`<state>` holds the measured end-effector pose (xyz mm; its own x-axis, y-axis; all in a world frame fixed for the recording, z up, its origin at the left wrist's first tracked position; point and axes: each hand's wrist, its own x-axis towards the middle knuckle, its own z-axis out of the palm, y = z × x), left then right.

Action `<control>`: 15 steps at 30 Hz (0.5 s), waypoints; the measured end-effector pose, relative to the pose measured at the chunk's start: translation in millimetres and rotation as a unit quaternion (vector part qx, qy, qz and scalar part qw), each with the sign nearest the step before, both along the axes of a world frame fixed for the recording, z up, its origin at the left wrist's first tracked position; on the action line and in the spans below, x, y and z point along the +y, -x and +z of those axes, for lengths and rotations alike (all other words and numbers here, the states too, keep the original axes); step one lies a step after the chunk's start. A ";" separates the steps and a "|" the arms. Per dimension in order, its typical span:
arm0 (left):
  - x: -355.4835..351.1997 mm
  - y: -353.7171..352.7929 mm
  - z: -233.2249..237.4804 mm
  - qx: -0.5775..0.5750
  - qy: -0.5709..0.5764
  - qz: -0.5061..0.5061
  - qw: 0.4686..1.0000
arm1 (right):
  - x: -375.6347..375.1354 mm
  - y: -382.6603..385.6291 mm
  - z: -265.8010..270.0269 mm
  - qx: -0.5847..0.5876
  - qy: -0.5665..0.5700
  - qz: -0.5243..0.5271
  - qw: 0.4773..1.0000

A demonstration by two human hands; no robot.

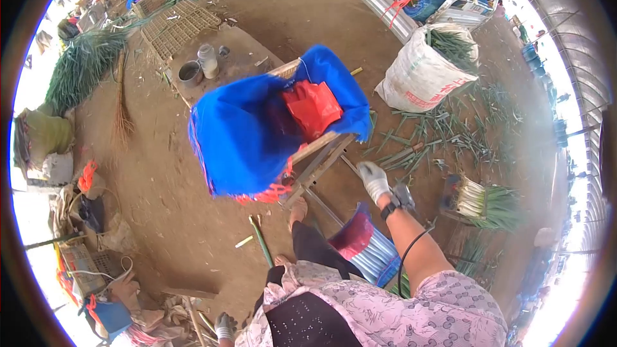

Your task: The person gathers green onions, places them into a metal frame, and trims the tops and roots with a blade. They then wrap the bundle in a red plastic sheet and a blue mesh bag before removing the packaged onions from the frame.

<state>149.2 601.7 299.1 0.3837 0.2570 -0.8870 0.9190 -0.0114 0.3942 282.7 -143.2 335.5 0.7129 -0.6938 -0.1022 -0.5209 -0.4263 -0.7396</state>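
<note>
**Q:** Head view. Where are your hands?

**A:** Your right hand (374, 180), gloved, is stretched forward and down, fingers spread and released, grasping nothing. It lies just beside the lower rail of the wooden frame (319, 154); whether it touches the rail cannot be told. Your left hand (225, 328), also gloved, hangs low at the bottom edge, near scraps on the floor (186, 218). It shows too small to say whether it is clenched or slack.

**Q:** And the thing being worked on?

**A:** The blue sack (250, 131) is draped open over the frame and tilted toward you, with a red bag (313, 108) lying in its mouth. Behind it stands a worktop (247, 57) bearing a cup (190, 73) and a jar (207, 61). A wrapped bundle of green onions (367, 247) leans by your leg. A crate (450, 196) with more onions sits to the right, and a white sack (418, 80) lies beyond it.

**Q:** Which step is this?

**A:** Judged from the pose, it is a reach toward the frame, with no grip made. A next move would call for closing your right hand on the rail or on the sack's rim. It would also call for steadying the frame, which appears to lean toward the near side.
</note>
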 end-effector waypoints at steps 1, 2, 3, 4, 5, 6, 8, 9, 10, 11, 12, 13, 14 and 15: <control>-12.8 -14.6 0.8 0.036 -0.032 -0.027 0.998 | -15.7 -37.3 -8.1 -0.031 -0.119 -0.049 0.991; -24.8 -29.0 0.1 0.041 -0.019 -0.012 0.999 | -31.0 -72.6 -18.0 -0.060 -0.236 -0.100 0.965; -36.4 -43.0 -1.1 0.046 -0.008 0.002 0.999 | -45.9 -106.7 -17.1 -0.010 -0.224 -0.108 0.969; -50.2 -50.2 -3.3 0.019 0.049 0.064 0.997 | -60.1 -139.0 -16.1 0.042 -0.210 -0.112 0.970; -74.8 -66.3 5.2 -0.014 0.017 0.010 1.000 | -72.2 -168.0 -28.3 0.061 -0.186 -0.138 0.971; -114.4 -99.1 25.8 -0.048 -0.014 -0.046 0.998 | -83.0 -192.8 -42.4 0.078 -0.162 -0.163 0.970; -170.8 -154.5 47.0 -0.088 0.006 -0.069 0.994 | -104.0 -227.6 -83.5 0.256 -0.096 -0.131 0.953; -205.0 -185.9 65.7 -0.107 0.006 -0.095 0.990 | -112.2 -236.8 -105.7 0.342 -0.063 -0.112 0.931; -239.0 -218.2 81.5 -0.125 0.007 -0.123 0.984 | -115.6 -238.7 -118.1 0.364 -0.029 -0.098 0.926; -265.5 -247.0 85.6 -0.143 0.020 -0.133 0.981 | -118.7 -241.0 -129.5 0.385 0.005 -0.085 0.919; -290.8 -273.9 87.3 -0.159 0.035 -0.143 0.976 | -117.7 -239.2 -133.7 0.345 0.038 -0.077 0.934; -321.6 -301.7 89.5 -0.195 0.060 -0.162 0.965 | -106.4 -240.7 -120.9 0.257 0.006 -0.072 0.964; -350.4 -328.3 88.8 -0.230 0.087 -0.183 0.952 | -88.9 -240.2 -95.4 0.166 -0.026 -0.068 0.983; -373.3 -351.4 78.0 -0.231 0.125 -0.188 0.946 | -77.5 -235.6 -76.7 0.141 -0.040 -0.010 0.989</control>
<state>500.6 228.5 377.2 0.7683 -0.1706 -0.6169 0.5970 -0.1565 0.7868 518.3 -220.7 258.8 0.6339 -0.6894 -0.3505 -0.7193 -0.3590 -0.5948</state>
